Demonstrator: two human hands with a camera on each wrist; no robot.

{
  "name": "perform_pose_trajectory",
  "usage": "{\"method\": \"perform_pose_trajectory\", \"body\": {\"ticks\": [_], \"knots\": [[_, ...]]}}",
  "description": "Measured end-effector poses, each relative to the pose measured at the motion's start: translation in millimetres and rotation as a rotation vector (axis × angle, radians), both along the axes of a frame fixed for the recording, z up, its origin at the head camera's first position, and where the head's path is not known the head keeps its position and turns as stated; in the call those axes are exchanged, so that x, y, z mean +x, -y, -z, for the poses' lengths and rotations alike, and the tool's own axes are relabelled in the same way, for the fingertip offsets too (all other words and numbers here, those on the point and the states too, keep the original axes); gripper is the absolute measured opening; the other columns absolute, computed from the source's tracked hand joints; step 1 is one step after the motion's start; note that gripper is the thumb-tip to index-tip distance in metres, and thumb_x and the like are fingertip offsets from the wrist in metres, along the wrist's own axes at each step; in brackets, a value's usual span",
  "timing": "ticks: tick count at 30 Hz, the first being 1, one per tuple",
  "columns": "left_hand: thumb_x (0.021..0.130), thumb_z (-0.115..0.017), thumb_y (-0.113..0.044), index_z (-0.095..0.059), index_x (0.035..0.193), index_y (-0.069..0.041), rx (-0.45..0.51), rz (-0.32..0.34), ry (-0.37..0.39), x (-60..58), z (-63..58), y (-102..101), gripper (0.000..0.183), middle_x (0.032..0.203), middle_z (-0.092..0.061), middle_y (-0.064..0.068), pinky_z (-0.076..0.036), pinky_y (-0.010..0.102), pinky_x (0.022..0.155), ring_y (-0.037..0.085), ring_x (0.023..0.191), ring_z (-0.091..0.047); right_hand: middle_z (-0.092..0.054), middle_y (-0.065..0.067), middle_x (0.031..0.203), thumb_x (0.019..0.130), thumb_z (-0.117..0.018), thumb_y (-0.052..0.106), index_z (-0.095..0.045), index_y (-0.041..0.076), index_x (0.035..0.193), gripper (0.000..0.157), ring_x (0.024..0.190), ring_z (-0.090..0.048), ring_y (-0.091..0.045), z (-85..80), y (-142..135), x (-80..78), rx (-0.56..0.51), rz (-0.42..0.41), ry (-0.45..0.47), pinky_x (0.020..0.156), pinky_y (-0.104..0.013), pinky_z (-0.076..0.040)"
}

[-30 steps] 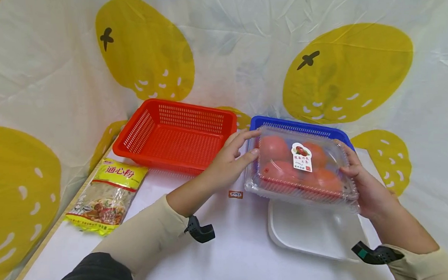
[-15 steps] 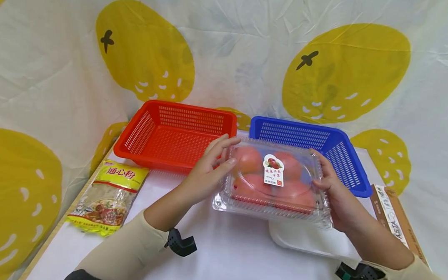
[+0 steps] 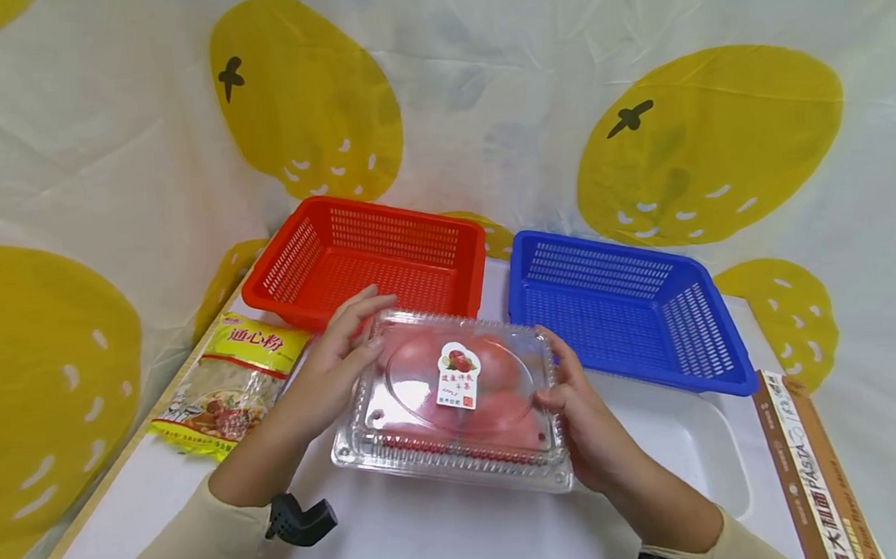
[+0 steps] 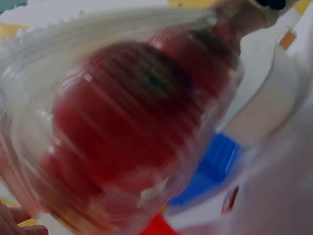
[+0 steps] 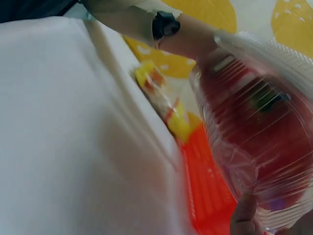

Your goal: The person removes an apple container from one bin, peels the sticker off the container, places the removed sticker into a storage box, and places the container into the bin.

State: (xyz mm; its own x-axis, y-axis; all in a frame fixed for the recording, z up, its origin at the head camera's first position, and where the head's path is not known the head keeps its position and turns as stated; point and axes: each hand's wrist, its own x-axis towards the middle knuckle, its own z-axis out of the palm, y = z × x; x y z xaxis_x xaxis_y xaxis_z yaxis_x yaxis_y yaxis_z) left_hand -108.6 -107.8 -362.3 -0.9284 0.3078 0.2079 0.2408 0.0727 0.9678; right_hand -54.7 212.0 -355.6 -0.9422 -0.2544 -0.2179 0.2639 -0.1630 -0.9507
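Both hands hold a clear plastic clamshell box (image 3: 418, 452) with several red tomatoes (image 3: 499, 415) inside and a white label (image 3: 457, 383) on its lid. My left hand (image 3: 332, 372) grips its left end, thumb over the lid's edge. At the other end, my right hand (image 3: 585, 415) has its thumb on top and its fingers along the side. The box is raised above the white table and tilted, so its lid faces up toward the head camera. In the left wrist view the tomatoes (image 4: 122, 122) show blurred through the ribbed side wall.
Behind the box stand a red basket (image 3: 319, 256) and, right of it, a blue basket (image 3: 629, 305). A yellow food packet (image 3: 230, 381) lies at the left. A white tray (image 3: 695, 444) and a brown pasta box (image 3: 809, 464) lie at the right.
The clamshell box has moved left and toward me in both hands, from over the white tray and blue basket to in front of the red basket. The blue basket and pasta box are now uncovered.
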Motion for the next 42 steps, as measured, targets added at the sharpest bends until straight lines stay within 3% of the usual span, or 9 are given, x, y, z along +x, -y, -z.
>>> {"method": "perform_pose_trajectory", "body": {"ticks": [7,13,20,24,26,30,33,37,42], "knots": [[0.111,-0.051,-0.014,-0.052,0.154,-0.011,-0.014,-0.027,0.014,9.9,15.2,35,0.043,0.174,-0.025,0.006,-0.026,0.076,0.119,0.035,0.162,-0.016,-0.026,-0.011,0.165,0.094,-0.045,0.003,-0.020,0.036,0.166,0.083,0.127,-0.055,-0.034,24.1,34,-0.5,0.021,0.039,0.037,0.089,-0.041,-0.061],[0.112,-0.052,-0.017,-0.052,0.154,-0.010,-0.076,-0.045,0.029,10.6,29.8,54,0.042,0.173,-0.027,0.007,-0.028,0.068,0.122,0.033,0.162,-0.017,-0.028,-0.012,0.164,0.094,-0.050,0.003,-0.021,0.031,0.167,0.084,0.130,-0.052,-0.033,50.4,57,-2.5,0.012,0.053,0.019,0.090,-0.035,-0.059],[0.113,-0.050,-0.016,-0.048,0.155,-0.005,-0.026,-0.021,0.095,9.4,48.4,73,0.044,0.172,-0.027,0.014,-0.013,0.074,0.123,0.037,0.161,-0.014,-0.031,-0.016,0.165,0.093,-0.054,0.002,-0.024,0.025,0.168,0.084,0.138,-0.044,-0.035,74.0,73,-4.1,0.053,0.071,-0.005,0.099,-0.031,-0.051],[0.113,-0.051,-0.018,-0.045,0.157,-0.006,-0.038,-0.008,0.111,8.4,55.9,80,0.046,0.171,-0.026,0.016,-0.013,0.077,0.122,0.039,0.160,-0.014,-0.034,-0.017,0.164,0.093,-0.055,0.002,-0.024,0.023,0.168,0.083,0.139,-0.044,-0.036,84.2,77,-4.4,0.084,0.075,-0.019,0.102,-0.031,-0.048],[0.113,-0.050,-0.017,-0.044,0.158,-0.006,-0.048,0.003,0.102,7.2,57.6,81,0.046,0.171,-0.026,0.017,-0.015,0.078,0.121,0.041,0.160,-0.014,-0.033,-0.017,0.165,0.094,-0.056,0.002,-0.025,0.022,0.169,0.083,0.139,-0.045,-0.036,87.5,79,-4.0,0.090,0.083,-0.018,0.100,-0.031,-0.051],[0.113,-0.052,-0.019,-0.044,0.159,-0.013,-0.076,0.015,0.126,6.0,59.4,83,0.047,0.172,-0.025,0.016,-0.040,0.053,0.119,0.043,0.158,-0.021,-0.035,-0.018,0.164,0.095,-0.062,0.004,-0.027,0.020,0.169,0.083,0.128,-0.057,-0.033,90.1,82,-2.8,0.131,0.093,-0.021,0.092,-0.031,-0.057],[0.113,-0.053,-0.021,-0.044,0.160,-0.015,-0.107,0.010,0.154,5.7,58.6,85,0.049,0.173,-0.026,0.012,-0.045,0.051,0.115,0.043,0.157,-0.024,-0.040,-0.021,0.159,0.096,-0.065,0.005,-0.026,0.019,0.170,0.084,0.113,-0.067,-0.029,88.1,87,-1.2,0.160,0.084,-0.036,0.087,-0.034,-0.061],[0.111,-0.056,-0.021,-0.044,0.160,-0.013,-0.165,-0.018,0.141,3.9,56.2,89,0.051,0.172,-0.030,0.011,-0.029,0.078,0.116,0.042,0.158,-0.023,-0.044,-0.022,0.155,0.098,-0.068,0.009,-0.026,0.022,0.170,0.085,0.104,-0.070,-0.027,85.4,94,0.6,0.187,0.076,-0.044,0.086,-0.037,-0.062],[0.110,-0.059,-0.024,-0.048,0.158,-0.017,-0.204,-0.027,0.148,1.8,56.4,93,0.050,0.173,-0.028,0.012,-0.027,0.081,0.114,0.043,0.158,-0.022,-0.044,-0.021,0.158,0.097,-0.071,0.013,-0.027,0.024,0.170,0.086,0.105,-0.069,-0.028,82.9,98,2.8,0.237,0.079,-0.036,0.085,-0.037,-0.062]]}}
